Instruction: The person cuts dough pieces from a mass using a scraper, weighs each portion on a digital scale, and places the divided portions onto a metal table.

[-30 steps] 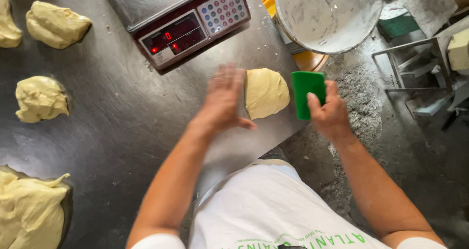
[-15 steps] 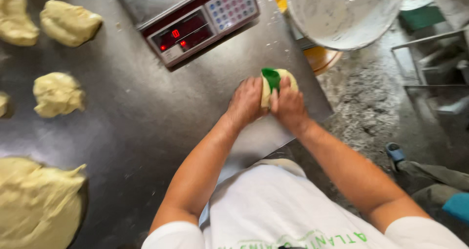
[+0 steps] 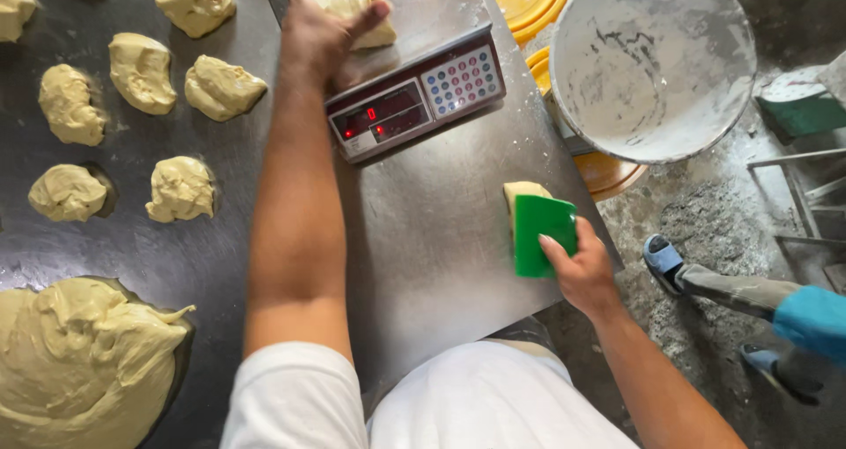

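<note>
Steel table (image 3: 441,237): dough heap (image 3: 84,365) near-left, portioned lumps (image 3: 141,70) far-left
Left hand (image 3: 313,30): clamped on dough piece (image 3: 357,13), which sits on scale (image 3: 414,96) platform, straight ahead
Right hand (image 3: 582,268): closed on green scraper (image 3: 542,233), small dough offcut (image 3: 522,193) touching its far edge
Nearer arm: left for the scale; display panel lies between
Right side: floured bucket (image 3: 652,61), off-table
</note>
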